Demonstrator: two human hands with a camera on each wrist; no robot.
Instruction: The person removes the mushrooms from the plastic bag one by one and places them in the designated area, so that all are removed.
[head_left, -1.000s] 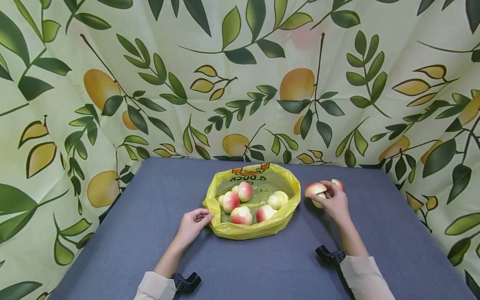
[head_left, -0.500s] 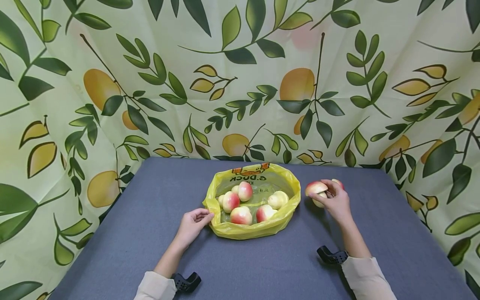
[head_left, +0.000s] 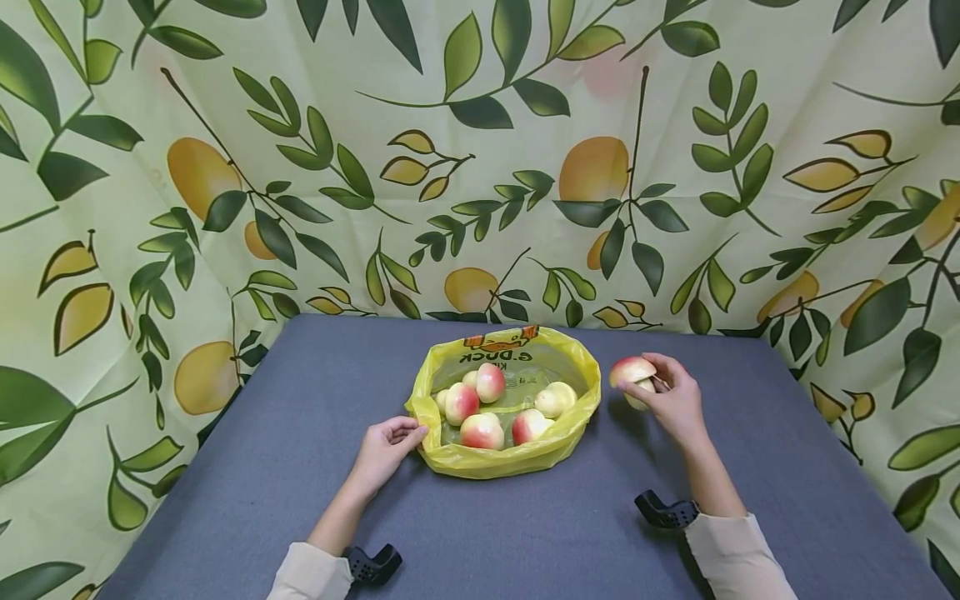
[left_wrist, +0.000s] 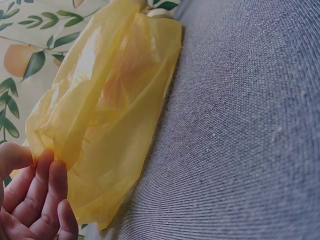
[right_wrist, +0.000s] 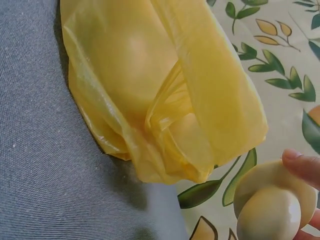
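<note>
My left hand [head_left: 381, 455] pinches the left rim of a yellow plastic bag [head_left: 491, 463]; in the left wrist view its thumb and fingertips meet on the thin film [left_wrist: 55, 135]. The bag stands with its mouth wide and rolled down. Inside lie several toy-like mushrooms [head_left: 482, 432] with red-and-cream caps and pale stems. To the right of the bag, my right hand [head_left: 678, 408] holds another such mushroom [head_left: 632, 369] between thumb and fingers, cap up and a little tilted. Its rounded pale stem [right_wrist: 270, 212] shows in the right wrist view, beside the bag's outer wall.
The bag rests on a blue-grey cloth-covered table [head_left: 517, 533]. A curtain [head_left: 480, 167] printed with leaves and fruit hangs behind the table's far edge and along its sides. Black wrist cameras [head_left: 666, 510] sit on both forearms.
My right hand, still holding the mushroom, has shifted slightly. A reddish piece seen behind its fingers earlier no longer shows. My left hand and the bag have stayed put.
</note>
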